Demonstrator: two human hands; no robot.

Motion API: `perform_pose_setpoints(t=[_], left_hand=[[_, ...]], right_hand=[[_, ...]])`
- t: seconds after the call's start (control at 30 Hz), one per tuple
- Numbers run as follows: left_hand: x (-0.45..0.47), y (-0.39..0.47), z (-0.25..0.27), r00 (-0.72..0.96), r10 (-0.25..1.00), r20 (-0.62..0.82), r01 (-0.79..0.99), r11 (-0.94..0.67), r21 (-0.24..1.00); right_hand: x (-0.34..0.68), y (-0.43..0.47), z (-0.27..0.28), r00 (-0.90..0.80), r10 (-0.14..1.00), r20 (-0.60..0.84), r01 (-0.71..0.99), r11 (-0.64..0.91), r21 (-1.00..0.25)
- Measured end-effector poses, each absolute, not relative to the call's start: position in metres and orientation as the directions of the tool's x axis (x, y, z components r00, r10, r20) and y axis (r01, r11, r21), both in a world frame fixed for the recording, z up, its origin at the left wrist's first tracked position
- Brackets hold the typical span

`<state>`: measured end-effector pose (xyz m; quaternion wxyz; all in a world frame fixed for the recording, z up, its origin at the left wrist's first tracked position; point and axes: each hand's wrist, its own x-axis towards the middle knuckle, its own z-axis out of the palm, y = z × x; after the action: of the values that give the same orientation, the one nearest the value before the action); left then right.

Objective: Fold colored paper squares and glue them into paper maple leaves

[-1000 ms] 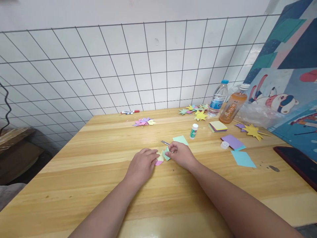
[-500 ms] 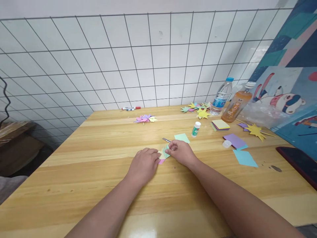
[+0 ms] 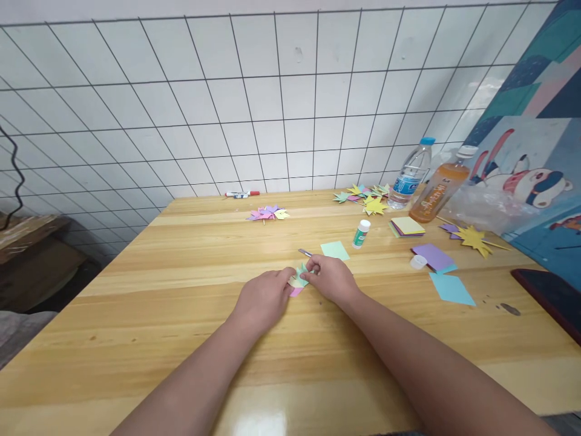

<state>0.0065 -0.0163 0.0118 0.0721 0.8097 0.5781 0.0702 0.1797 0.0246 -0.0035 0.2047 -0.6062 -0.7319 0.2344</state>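
Note:
Both hands meet over a small folded paper piece (image 3: pixel 298 283) in pale yellow, green and pink on the table. My left hand (image 3: pixel 265 298) grips its left side, thumb and fingers closed on the paper. On the other side, my right hand (image 3: pixel 330 278) pinches the green part between thumb and forefinger. My fingers cover some of the folds. Just beyond the right hand lie a slim metal-coloured tool (image 3: pixel 305 252), perhaps a knife, and a pale green paper square (image 3: pixel 334 250). A glue stick (image 3: pixel 361 234) stands a little farther right.
A white cap (image 3: pixel 418 261), purple paper (image 3: pixel 434 258) and a blue sheet (image 3: pixel 452 289) lie right. Behind them are a paper stack (image 3: pixel 407 226), a water bottle (image 3: pixel 411 174) and an orange drink bottle (image 3: pixel 439 192). Paper stars (image 3: pixel 269 213) and markers (image 3: pixel 242 194) lie toward the tiled wall.
The green part of the folded paper now stands up more between my hands. My left fingers have shifted slightly up over it. The view has moved a little.

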Motion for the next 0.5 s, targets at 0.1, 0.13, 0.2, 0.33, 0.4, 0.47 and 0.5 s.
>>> perform_pose_setpoints(t=[0.1, 0.13, 0.2, 0.33, 0.4, 0.47, 0.5], left_hand=[[0.0066, -0.0181, 0.0154, 0.322, 0.947, 0.012, 0.931, -0.318, 0.181], [0.0063, -0.0186, 0.0164, 0.327, 0.945, 0.008, 0.929, -0.323, 0.182], [0.0057, -0.0195, 0.0181, 0.353, 0.936, 0.0, 0.919, -0.347, 0.188], [0.005, -0.0207, 0.0207, 0.41, 0.912, 0.007, 0.897, -0.404, 0.18], [0.0049, -0.0211, 0.0215, 0.414, 0.91, 0.01, 0.896, -0.409, 0.172], [0.0047, -0.0215, 0.022, 0.414, 0.91, -0.004, 0.897, -0.408, 0.17], [0.0046, -0.0218, 0.0223, 0.413, 0.911, -0.015, 0.899, -0.405, 0.169]], right_hand=[[0.181, 0.0254, -0.0048, -0.191, 0.981, 0.015, 0.788, 0.162, -0.594], [0.1813, 0.0258, -0.0051, -0.193, 0.981, 0.014, 0.787, 0.163, -0.595], [0.1816, 0.0265, -0.0054, -0.195, 0.981, 0.011, 0.79, 0.163, -0.592], [0.1815, 0.0273, -0.0049, -0.207, 0.978, 0.014, 0.8, 0.178, -0.574], [0.1815, 0.0273, -0.0045, -0.218, 0.976, 0.02, 0.8, 0.19, -0.568], [0.1817, 0.0272, -0.0043, -0.227, 0.974, 0.024, 0.8, 0.201, -0.565], [0.1818, 0.0271, -0.0042, -0.231, 0.973, 0.025, 0.801, 0.205, -0.563]])
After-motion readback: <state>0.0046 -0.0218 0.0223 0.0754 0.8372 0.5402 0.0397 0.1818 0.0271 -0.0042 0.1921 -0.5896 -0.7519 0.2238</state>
